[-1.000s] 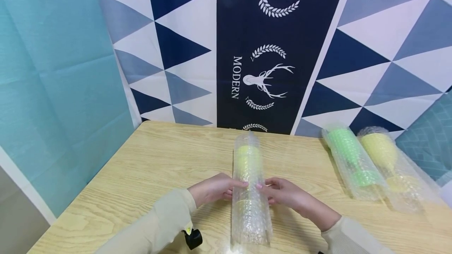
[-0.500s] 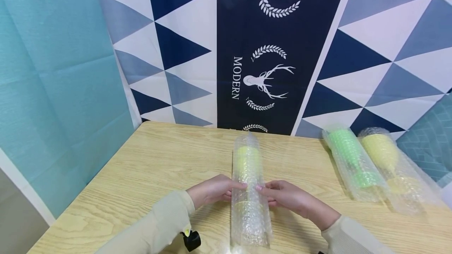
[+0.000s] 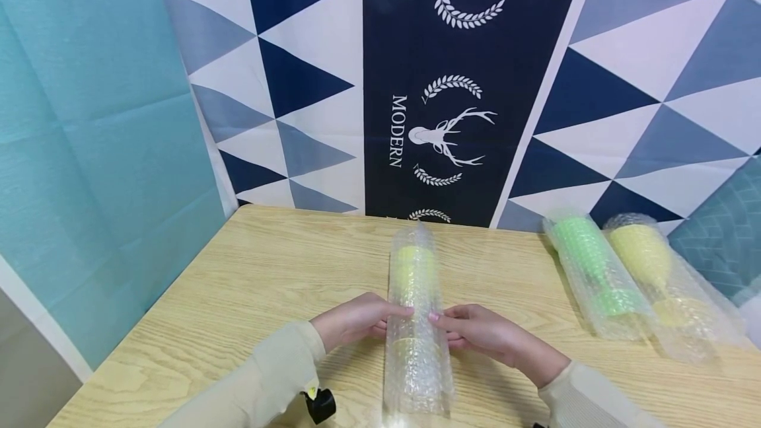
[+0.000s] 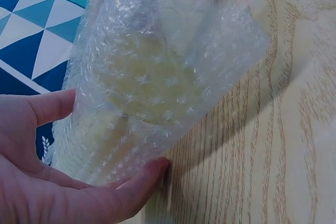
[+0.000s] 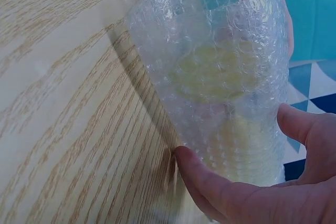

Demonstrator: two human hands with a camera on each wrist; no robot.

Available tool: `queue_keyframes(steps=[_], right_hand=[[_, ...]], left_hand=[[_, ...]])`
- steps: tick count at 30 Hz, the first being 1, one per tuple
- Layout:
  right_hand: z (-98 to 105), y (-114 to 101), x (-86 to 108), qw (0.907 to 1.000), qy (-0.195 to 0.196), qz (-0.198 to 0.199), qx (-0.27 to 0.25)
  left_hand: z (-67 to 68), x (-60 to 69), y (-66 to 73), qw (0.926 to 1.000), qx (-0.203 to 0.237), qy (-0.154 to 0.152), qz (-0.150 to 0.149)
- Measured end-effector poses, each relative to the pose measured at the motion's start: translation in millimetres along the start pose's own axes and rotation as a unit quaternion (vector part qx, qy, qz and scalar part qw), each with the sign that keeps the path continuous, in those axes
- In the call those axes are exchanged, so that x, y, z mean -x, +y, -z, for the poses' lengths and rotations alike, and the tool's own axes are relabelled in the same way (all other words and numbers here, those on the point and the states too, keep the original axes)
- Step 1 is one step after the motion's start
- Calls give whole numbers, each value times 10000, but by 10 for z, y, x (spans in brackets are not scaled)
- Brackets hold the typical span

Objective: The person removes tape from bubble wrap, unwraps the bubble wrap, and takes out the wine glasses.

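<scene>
A bubble-wrapped yellow object lies lengthwise on the wooden table, its near end loosely wrapped. From its left side my left hand grips it, thumb on top and fingers at the lower edge. My right hand holds the opposite side the same way. In the left wrist view the left hand has thumb and fingers around the bubble wrap. The right wrist view shows the right hand around the wrap, its fingertips near the tabletop. The undersides of the fingers are partly hidden.
On the table at the right lie a bubble-wrapped green object and a bubble-wrapped yellow one, side by side. A patterned cloth hangs behind the table, and a teal cloth hangs at the left.
Both hands and the wrapped object between them have shifted very slightly left; the grip looks the same.
</scene>
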State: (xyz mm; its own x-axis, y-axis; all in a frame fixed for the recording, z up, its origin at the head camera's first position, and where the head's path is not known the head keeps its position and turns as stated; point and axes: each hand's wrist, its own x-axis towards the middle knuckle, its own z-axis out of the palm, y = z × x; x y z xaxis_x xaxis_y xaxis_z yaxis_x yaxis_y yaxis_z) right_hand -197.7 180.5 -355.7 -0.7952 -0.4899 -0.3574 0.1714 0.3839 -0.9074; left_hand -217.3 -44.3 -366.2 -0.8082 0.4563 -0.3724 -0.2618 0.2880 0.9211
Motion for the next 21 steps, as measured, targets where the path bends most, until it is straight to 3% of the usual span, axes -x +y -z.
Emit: queue_keyframes(steps=[21], right_hand=[[45, 11, -31, 9996, -165, 69, -232]], left_hand=[[-29, 49, 40, 9998, 53, 171, -4]])
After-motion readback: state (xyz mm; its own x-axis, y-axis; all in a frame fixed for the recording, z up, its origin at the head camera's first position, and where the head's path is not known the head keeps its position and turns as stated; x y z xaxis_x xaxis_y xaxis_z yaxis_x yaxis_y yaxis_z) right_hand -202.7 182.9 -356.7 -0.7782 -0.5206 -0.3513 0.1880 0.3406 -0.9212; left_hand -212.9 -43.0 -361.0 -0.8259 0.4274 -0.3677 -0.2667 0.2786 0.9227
